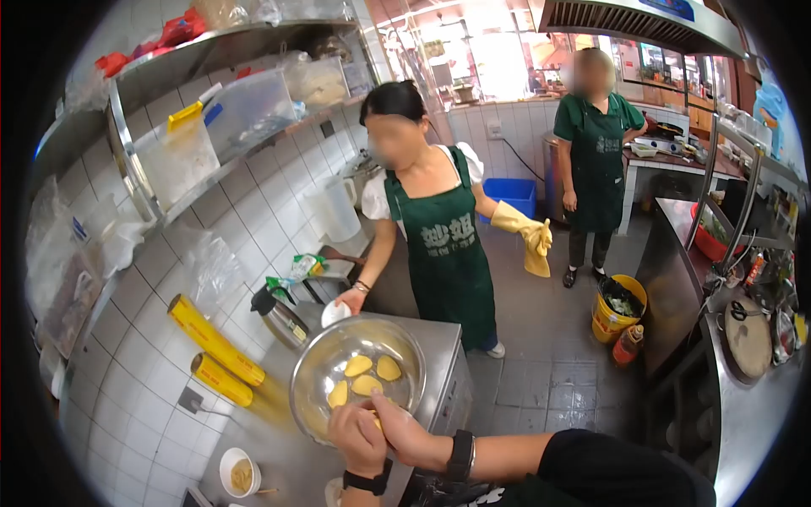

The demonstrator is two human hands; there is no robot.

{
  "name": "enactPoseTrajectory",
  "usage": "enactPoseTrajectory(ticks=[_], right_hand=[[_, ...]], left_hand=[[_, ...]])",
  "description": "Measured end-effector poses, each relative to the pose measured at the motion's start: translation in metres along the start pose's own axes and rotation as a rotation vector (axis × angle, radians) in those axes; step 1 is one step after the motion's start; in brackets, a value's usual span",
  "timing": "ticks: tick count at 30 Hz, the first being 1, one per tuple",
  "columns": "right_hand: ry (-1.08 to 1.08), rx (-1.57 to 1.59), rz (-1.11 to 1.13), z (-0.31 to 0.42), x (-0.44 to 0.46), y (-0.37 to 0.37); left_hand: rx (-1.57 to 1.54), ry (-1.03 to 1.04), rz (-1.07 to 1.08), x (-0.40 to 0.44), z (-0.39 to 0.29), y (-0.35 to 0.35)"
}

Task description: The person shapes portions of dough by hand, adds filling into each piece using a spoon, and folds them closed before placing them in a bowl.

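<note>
My left hand [359,437] and my right hand [404,429] meet over the near rim of a large steel bowl [306,372]. Their fingers are closed together around a small yellow dough piece, mostly hidden by them. Inside the bowl lie several flat oval yellow dough pieces [358,365], spaced apart. Beyond the bowl's far rim, a co-worker's bare hand [348,299] holds a small white cup or bowl [335,314]. Left of my hands stands a white bowl [241,471] with a tan paste in it.
A steel thermos jug [280,318] and yellow film rolls [217,340] stand along the tiled wall. The co-worker in a green apron [452,266] wears one yellow glove [525,239]. Another person [596,160] stands behind, near a yellow bucket [618,309]. Shelves [245,160] overhang the left.
</note>
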State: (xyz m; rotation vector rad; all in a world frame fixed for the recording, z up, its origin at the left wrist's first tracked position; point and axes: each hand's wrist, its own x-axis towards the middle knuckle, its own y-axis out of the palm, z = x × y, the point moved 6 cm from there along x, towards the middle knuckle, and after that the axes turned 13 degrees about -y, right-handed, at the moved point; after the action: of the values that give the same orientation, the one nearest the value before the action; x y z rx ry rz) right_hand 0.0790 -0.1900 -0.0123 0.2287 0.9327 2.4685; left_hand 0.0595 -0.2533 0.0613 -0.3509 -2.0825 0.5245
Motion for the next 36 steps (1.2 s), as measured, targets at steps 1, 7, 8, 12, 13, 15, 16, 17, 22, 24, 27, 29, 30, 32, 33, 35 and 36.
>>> enactPoseTrajectory(ticks=[1, 7, 8, 12, 13, 15, 16, 17, 22, 24, 27, 29, 30, 32, 33, 35, 36], right_hand=[[0.036, 0.024, 0.005, 0.009, -0.006, 0.007], [0.459, 0.040, 0.375, 0.006, -0.007, -0.007], [0.350, 0.081, 0.363, 0.005, -0.002, -0.007], [-0.091, -0.350, 0.327, 0.033, -0.003, -0.022], [-0.238, -0.502, 0.369, 0.037, -0.002, -0.025], [-0.391, -0.722, 0.519, 0.064, 0.006, -0.009], [-0.355, -0.634, 0.520, 0.064, 0.007, -0.009], [-0.294, -0.547, 0.505, 0.059, 0.007, -0.010], [-0.322, -0.898, 0.546, 0.060, 0.009, -0.008], [-0.508, -1.111, 0.581, 0.067, 0.012, -0.001], [-0.489, -1.010, 0.566, 0.066, 0.011, 0.001], [-0.411, -0.764, 0.536, 0.051, 0.020, -0.002], [-0.350, -0.860, 0.542, 0.051, 0.021, -0.009], [-0.443, -1.117, 0.607, 0.059, 0.018, -0.008], [-0.461, -1.108, 0.624, 0.058, 0.018, -0.007], [-0.511, -1.086, 0.652, 0.053, 0.016, -0.005], [-0.449, -0.884, 0.614, 0.051, 0.017, -0.003]], left_hand=[[-0.082, -0.062, -0.017, 0.001, 0.006, -0.003], [-0.047, -0.093, -0.074, 0.010, 0.026, -0.019], [0.038, -0.092, -0.075, 0.014, 0.017, -0.014], [-0.667, -0.871, 0.149, -0.039, 0.056, 0.005], [-0.805, -0.971, 0.228, -0.037, 0.064, 0.007], [-0.606, -0.896, 0.359, -0.034, 0.061, 0.002], [-0.621, -0.856, 0.312, -0.032, 0.059, 0.000], [-0.638, -0.837, 0.281, -0.036, 0.059, 0.001], [-0.428, -0.715, 0.120, -0.028, 0.041, -0.015], [-0.183, -0.600, 0.210, -0.025, 0.039, -0.020], [-0.045, -0.545, 0.206, -0.035, 0.048, -0.020], [-0.091, -0.583, 0.108, -0.039, 0.050, -0.017], [-0.145, -0.628, 0.148, -0.041, 0.052, -0.013], [-0.050, -0.530, 0.124, -0.029, 0.030, -0.024], [-0.005, -0.477, 0.114, -0.023, 0.021, -0.028], [0.053, -0.470, 0.166, -0.027, 0.032, -0.029], [0.084, -0.455, 0.187, -0.027, 0.039, -0.028]])
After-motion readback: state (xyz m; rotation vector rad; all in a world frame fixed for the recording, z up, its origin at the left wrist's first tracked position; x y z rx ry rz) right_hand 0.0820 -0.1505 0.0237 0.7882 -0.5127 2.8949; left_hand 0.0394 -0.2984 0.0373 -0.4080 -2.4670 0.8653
